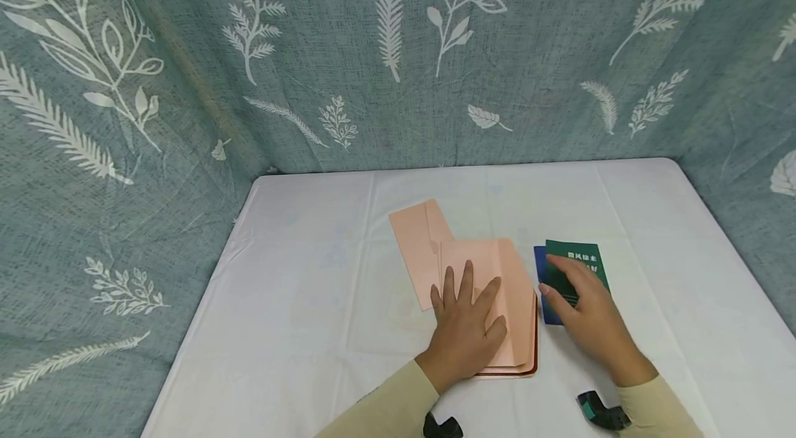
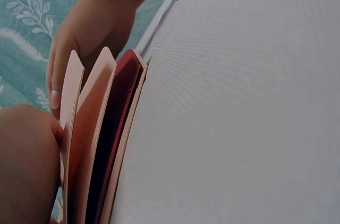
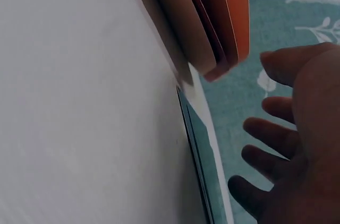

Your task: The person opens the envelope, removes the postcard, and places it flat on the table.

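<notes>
My left hand (image 1: 463,338) rests with spread fingers on a pink paper piece (image 1: 488,255) that has a fold line down its right side and looks like an envelope. Dark red edges (image 1: 536,338) show beneath it. From the left wrist view, the pink layers (image 2: 95,102) stand apart at their edges, with a dark red cover (image 2: 125,83) between them. My right hand (image 1: 587,317) hovers over a green booklet (image 1: 575,251) with white characters, fingers loosely bent around nothing. A blue booklet (image 1: 539,262) lies partly under the green one.
Another pink envelope (image 1: 413,237) lies tilted at the back left of the stack, partly covered by it. All lie on a white-covered table (image 1: 298,300). A teal leaf-patterned curtain (image 1: 348,65) hangs behind and on both sides. Black wrist devices (image 1: 603,412) sit by the sleeves.
</notes>
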A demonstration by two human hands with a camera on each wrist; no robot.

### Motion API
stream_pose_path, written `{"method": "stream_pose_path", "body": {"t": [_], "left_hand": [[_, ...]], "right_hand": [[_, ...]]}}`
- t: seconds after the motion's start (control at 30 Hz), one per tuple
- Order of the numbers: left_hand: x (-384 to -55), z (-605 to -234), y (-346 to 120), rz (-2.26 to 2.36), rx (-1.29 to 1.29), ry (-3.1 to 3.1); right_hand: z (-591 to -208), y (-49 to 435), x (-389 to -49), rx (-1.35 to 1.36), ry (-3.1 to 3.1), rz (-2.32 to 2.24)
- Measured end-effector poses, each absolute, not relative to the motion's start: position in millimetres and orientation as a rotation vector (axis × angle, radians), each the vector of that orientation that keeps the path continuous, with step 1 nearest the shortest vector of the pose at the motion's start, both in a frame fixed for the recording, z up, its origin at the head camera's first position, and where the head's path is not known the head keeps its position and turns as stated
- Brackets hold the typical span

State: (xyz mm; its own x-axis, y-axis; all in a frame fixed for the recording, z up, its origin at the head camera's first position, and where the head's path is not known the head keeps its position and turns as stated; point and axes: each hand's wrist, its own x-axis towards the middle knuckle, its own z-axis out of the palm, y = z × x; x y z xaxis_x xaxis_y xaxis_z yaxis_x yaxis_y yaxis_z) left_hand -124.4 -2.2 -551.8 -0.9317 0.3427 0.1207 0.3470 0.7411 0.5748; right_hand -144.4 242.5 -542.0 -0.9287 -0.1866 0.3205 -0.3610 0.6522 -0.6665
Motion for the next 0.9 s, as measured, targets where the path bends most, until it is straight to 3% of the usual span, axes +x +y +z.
{"method": "stream_pose_path", "body": {"t": [0.9], "left_hand": [[-126,-555,0,-0.781,-0.576,-2.999]], "right_hand": [[-550,217,-138,0.768,-2.934,0.842]]}}
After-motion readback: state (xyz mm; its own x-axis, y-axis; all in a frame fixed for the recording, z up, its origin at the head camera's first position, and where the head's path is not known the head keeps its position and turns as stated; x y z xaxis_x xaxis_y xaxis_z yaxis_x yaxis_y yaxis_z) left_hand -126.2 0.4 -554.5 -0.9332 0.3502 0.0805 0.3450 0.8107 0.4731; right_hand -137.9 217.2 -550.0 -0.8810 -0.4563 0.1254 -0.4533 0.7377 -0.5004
